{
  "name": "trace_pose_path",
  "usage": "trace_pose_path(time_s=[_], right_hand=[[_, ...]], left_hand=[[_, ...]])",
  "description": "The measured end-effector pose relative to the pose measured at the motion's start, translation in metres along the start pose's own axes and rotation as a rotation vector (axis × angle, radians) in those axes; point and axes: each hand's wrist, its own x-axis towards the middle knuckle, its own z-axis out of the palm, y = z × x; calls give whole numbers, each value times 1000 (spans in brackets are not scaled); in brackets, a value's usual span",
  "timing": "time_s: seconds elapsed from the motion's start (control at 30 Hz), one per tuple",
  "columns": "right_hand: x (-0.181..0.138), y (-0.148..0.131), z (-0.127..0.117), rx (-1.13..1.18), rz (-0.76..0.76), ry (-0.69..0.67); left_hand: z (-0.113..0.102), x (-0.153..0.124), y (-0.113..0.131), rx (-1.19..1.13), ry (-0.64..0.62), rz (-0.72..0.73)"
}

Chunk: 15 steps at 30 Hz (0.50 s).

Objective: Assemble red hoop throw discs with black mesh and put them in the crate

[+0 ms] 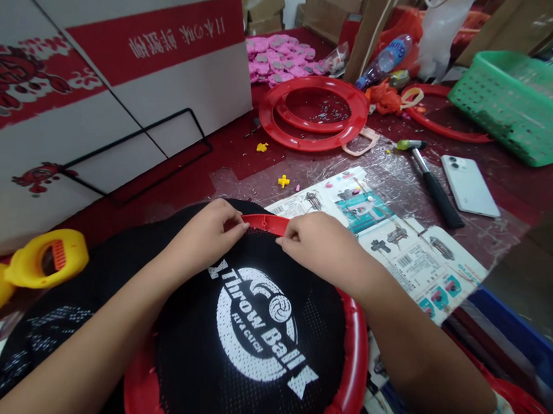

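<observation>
A round black mesh net [194,357] printed "Throw Ball" in white lies over a red plastic ring [355,359] close in front of me. At the ring's far edge, my left hand [217,225] pinches the net's border, thumb against fingers. Just right of it, my right hand [314,246] is also closed in a pinch on the net's edge. Between the two hands a short stretch of the red ring shows bare. More black mesh cloth spreads to the left under my left forearm.
A white and red carton [173,53] stands at the left, a black wire frame [136,138] before it. Red rings [317,141], a hammer [437,191], a phone [470,186] and a green basket [517,114] lie beyond. Yellow plastic parts [46,260] sit left; printed cardboard [395,238] lies right.
</observation>
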Motion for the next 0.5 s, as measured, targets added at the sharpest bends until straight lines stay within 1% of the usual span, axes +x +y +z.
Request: trace_pose_path(time_s=[0.07,0.17,0.27,0.37,0.5], right_hand=[[-4,-2,-1,-84,-20,-54],[-6,-9,6,-163,-32,-76],[-8,-15,13,-169,-61,-94],[-9,-16,16,-153,-94,-118],[-10,-13,14,-97,-103,-62]], left_hand=[[-3,-2,-3,36,11,-22],[-8,-8,-5,94,-5,-41],[-14,-16,-5,143,-60,-37],[-21,-18,-1,162,-106,-7],[-23,-10,6,107,-178,74]])
